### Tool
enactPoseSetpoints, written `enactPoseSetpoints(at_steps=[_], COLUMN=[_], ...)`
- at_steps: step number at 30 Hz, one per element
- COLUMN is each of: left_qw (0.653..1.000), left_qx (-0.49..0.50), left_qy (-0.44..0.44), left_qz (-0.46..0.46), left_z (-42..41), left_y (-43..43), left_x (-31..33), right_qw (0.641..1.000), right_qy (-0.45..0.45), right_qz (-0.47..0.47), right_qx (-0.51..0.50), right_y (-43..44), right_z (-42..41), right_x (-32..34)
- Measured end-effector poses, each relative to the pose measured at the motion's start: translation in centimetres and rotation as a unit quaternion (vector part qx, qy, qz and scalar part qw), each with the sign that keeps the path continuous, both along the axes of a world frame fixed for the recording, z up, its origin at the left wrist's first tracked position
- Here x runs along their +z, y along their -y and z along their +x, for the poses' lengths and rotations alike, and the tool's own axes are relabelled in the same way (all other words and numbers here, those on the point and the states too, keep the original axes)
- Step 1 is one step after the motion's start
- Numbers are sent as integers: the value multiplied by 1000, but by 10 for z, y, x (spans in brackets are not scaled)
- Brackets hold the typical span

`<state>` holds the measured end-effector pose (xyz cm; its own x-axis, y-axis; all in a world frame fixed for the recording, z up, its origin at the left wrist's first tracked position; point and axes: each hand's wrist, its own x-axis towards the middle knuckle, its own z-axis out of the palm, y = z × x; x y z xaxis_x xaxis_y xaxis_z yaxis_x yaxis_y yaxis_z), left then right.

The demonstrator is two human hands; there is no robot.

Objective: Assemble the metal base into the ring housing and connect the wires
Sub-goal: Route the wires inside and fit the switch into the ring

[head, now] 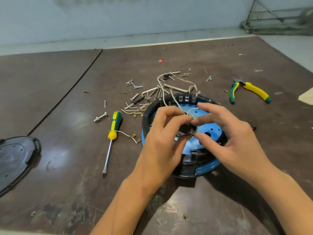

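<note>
Both hands are in over the round black plastic ring housing with the blue band (186, 168), which sits on the brown board table (59, 102) right of centre. Inside it lies the blue perforated metal base (209, 131), largely covered by the fingers. The left hand (162, 139) has thumb and forefinger curled tight on a small dark part (185, 128). The right hand (230, 133) meets it from the other side, forefinger and thumb pinching the same piece with the other fingers spread above. Blur hides the exact contact. Thin white wires (174, 99) loop down from the far rim straight into that pinch.

Just behind the housing there's a heap of loose silver screws and bolts (135, 86), tangled with more wire. One silver bolt (100, 117) lies alone to the left. Beside it, the yellow-and-green-handled flat screwdriver (114, 128) points its tip toward the person, and a short wire with brass terminals (133, 136) lies across its handle. Green-and-yellow-handled pliers (249, 92) rest well off to the right. A small red-and-black switch (253, 128) peeks out past the right knuckles. A black oval plastic cover (15, 160) lies at the far left edge.
</note>
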<state>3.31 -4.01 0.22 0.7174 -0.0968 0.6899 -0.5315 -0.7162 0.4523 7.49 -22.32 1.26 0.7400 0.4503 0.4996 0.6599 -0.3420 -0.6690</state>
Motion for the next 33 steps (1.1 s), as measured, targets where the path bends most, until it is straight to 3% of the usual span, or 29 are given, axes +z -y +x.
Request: enactPoseSetpoints(at_steps=[13,23,33], left_qw=[991,992,989], left_qx=[-67,-65,-76], left_qy=[-21,15,-65], left_qz=[-116,-111,-111], left_z=[-1,-4,-1], left_y=[-8,-8,-15], left_x=[5,10,11], right_qw=[998,996,995], right_qy=[34,41,72], right_qz=[43,79,64], right_qx=[13,25,24], right_y=[-2,0,2], right_z=[-1,-3,-2], right_x=[-1,0,2])
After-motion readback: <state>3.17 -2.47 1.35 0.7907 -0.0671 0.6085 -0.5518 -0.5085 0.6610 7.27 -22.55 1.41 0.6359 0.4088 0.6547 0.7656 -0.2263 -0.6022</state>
